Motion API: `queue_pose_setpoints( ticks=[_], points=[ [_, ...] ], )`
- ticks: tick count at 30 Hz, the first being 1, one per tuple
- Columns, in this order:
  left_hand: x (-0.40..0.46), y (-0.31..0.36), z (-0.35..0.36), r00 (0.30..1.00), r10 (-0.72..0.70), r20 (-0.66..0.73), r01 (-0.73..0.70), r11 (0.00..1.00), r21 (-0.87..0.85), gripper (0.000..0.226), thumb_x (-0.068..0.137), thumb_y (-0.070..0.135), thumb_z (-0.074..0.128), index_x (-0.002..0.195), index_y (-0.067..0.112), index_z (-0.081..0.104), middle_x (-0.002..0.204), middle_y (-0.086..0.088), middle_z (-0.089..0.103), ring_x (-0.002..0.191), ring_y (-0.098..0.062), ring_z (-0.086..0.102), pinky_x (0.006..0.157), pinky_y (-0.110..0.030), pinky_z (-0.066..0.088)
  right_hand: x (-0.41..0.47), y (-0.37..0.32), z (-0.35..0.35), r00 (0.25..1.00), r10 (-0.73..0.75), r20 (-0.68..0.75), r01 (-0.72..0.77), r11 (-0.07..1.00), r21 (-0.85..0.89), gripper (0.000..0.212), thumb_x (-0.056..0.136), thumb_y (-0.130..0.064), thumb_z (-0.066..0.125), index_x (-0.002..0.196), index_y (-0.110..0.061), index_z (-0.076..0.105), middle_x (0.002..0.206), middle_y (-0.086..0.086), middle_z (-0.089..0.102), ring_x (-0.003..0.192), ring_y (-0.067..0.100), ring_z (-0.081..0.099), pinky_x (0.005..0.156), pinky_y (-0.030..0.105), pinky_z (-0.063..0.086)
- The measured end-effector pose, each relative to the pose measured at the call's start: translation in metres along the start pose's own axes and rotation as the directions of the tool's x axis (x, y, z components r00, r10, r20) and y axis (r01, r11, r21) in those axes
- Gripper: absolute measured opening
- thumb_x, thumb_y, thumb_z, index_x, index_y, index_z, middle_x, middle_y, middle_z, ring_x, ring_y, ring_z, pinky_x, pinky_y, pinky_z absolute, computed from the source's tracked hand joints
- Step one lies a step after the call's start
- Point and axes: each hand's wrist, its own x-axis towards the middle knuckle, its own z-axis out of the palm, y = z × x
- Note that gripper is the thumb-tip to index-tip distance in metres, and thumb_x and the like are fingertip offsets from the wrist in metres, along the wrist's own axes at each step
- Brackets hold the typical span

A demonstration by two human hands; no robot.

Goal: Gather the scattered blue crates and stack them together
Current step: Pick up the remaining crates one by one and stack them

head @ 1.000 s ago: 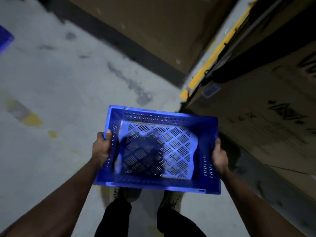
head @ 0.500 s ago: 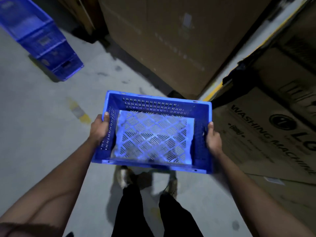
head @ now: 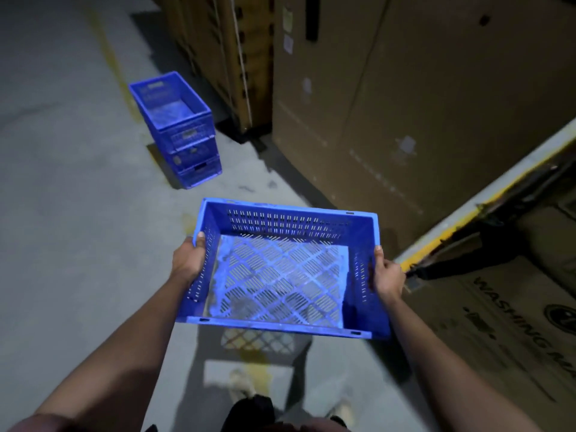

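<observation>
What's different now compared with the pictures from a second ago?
The view has swung toward the stack of blue crates on the floor: out of sight a second ago but for a blue corner at the left edge, it now stands ahead, nearer the middle. The left hand and right hand still grip the carried crate by its short sides.

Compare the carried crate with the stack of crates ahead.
The carried crate is one crate, held off the floor by the left hand and right hand at its short sides; the stack is several crates resting on the floor beside cardboard boxes. Both are blue, slotted and empty on top.
</observation>
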Motion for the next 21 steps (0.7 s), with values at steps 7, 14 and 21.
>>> queue_pose_setpoints(
  ticks=[7,14,21],
  points=[
    [0.053,-0.026,-0.098,0.996,-0.029,-0.090,0.025,0.999,-0.038,0.062,0.111,0.053,0.034,0.135,0.002,0.058,0.137,-0.035,0.060,0.128,-0.051,0.057,0.106,-0.048,0.045,-0.019,-0.091,0.079,0.998,-0.054,0.024,0.053,0.997,0.054,0.074,0.104,-0.069,0.048,0.062,-0.011,0.065,0.064,0.010,0.067,0.078,0.042,0.070,0.079,0.045,0.056],
    [0.094,-0.068,-0.169,0.978,-0.101,-0.182,0.084,0.992,-0.096,0.061,0.111,0.053,0.033,0.135,0.002,0.058,0.135,-0.036,0.061,0.128,-0.051,0.058,0.106,-0.048,0.045,-0.024,-0.181,0.154,0.991,-0.106,0.076,0.101,0.992,0.071,0.069,0.100,-0.069,0.058,0.060,-0.014,0.067,0.068,0.012,0.071,0.081,0.042,0.073,0.086,0.051,0.060],
    [0.159,-0.096,-0.221,0.956,-0.177,-0.233,0.151,0.981,-0.124,0.062,0.111,0.051,0.033,0.140,0.001,0.056,0.138,-0.037,0.059,0.130,-0.051,0.056,0.108,-0.049,0.044,0.001,-0.259,0.250,0.976,-0.151,0.156,0.144,0.988,0.057,0.073,0.096,-0.075,0.057,0.058,-0.014,0.067,0.065,0.016,0.073,0.076,0.041,0.075,0.084,0.053,0.062]
  ],
)
